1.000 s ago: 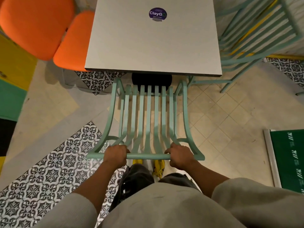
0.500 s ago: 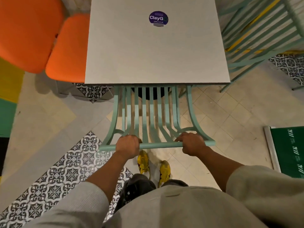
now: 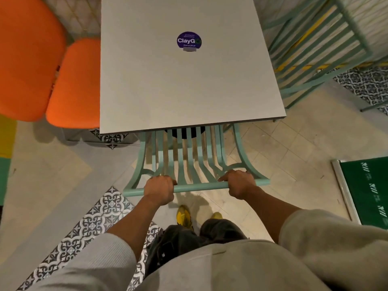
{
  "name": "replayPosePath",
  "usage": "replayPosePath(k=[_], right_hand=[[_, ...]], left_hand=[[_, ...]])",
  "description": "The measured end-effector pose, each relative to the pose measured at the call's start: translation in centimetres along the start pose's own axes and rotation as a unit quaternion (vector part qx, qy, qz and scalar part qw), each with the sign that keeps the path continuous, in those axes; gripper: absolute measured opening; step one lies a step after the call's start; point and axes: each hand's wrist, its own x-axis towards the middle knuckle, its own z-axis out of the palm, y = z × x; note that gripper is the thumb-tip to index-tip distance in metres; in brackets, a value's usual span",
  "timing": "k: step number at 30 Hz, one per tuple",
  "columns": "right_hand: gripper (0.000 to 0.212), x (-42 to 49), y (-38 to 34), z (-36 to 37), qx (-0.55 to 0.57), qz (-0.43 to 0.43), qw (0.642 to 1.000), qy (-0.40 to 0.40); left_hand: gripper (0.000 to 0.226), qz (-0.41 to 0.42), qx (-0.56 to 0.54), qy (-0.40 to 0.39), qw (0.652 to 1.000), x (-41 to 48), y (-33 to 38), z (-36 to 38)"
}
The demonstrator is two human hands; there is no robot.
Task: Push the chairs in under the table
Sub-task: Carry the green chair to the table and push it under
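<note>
A mint-green slatted chair stands in front of me with its seat hidden under the near edge of the grey square table. Only its backrest slats and top rail show. My left hand grips the top rail left of centre. My right hand grips the same rail right of centre. A purple round sticker sits on the tabletop.
Two orange padded seats stand at the table's left side. Another mint-green slatted chair stands at the right. A green panel with a metal frame lies on the floor at right. My yellow shoes are just behind the chair.
The chair has slid forward under the table; its seat, visible a second ago, is now covered by the tabletop. Both hands kept hold of the rail and I stepped closer.
</note>
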Motion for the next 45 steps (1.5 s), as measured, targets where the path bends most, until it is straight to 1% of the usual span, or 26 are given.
replayPosePath(k=[5, 7, 10, 12, 14, 17, 20, 24, 26, 30, 34, 37, 41, 45], right_hand=[[0.053, 0.3, 0.7, 0.2, -0.029, -0.029, 0.999, 0.009], [0.055, 0.4, 1.0, 0.3, -0.029, -0.041, 0.999, 0.008], [0.057, 0.2, 1.6, 0.3, -0.017, -0.057, 0.998, 0.003], [0.049, -0.3, 2.6, 0.5, 0.001, -0.067, 0.997, 0.028], [0.042, -1.0, 3.9, 0.9, 0.009, -0.072, 0.995, 0.069], [0.044, -3.0, 7.9, 1.8, 0.017, -0.057, 0.992, 0.115], [0.054, -6.1, 13.7, 3.1, 0.050, -0.049, 0.987, 0.141], [0.059, -10.2, 21.4, 5.1, 0.081, -0.012, 0.988, 0.131], [0.061, -12.0, 24.7, 6.0, 0.088, 0.010, 0.989, 0.117], [0.063, -15.4, 30.8, 8.1, 0.082, 0.053, 0.990, 0.102], [0.066, -18.0, 35.4, 9.5, 0.094, 0.088, 0.987, 0.098], [0.066, -18.9, 38.4, 10.1, 0.105, 0.108, 0.983, 0.101], [0.065, -18.7, 41.7, 9.9, 0.116, 0.132, 0.980, 0.091], [0.068, -17.4, 44.4, 9.0, 0.110, 0.131, 0.981, 0.086]], left_hand=[[0.043, -0.014, -0.006, -0.011, 1.000, 0.0, 0.5, 0.0], [0.048, -0.019, -0.015, -0.021, 0.999, -0.1, 0.6, -0.2], [0.064, -0.022, -0.040, -0.031, 0.998, -0.5, 1.1, -0.6], [0.076, -0.018, -0.050, -0.025, 0.998, -0.8, 2.2, -0.9], [0.088, -0.012, -0.062, -0.016, 0.998, -1.0, 3.7, -1.3], [0.091, 0.015, -0.070, 0.006, 0.997, -1.3, 8.0, -2.4], [0.094, 0.041, -0.055, 0.022, 0.997, -1.4, 14.0, -3.7], [0.103, 0.073, -0.042, 0.027, 0.996, -1.0, 22.2, -5.8], [0.104, 0.087, -0.035, 0.018, 0.995, -0.6, 25.7, -6.6], [0.102, 0.117, -0.012, 0.027, 0.993, -0.5, 32.8, -7.5], [0.094, 0.143, 0.011, 0.035, 0.989, -0.6, 38.6, -7.5], [0.090, 0.163, 0.023, 0.040, 0.986, -0.3, 41.8, -7.4], [0.091, 0.167, 0.034, 0.031, 0.985, 1.3, 45.2, -7.4], [0.090, 0.168, 0.064, 0.011, 0.984, 4.1, 47.9, -7.6]])
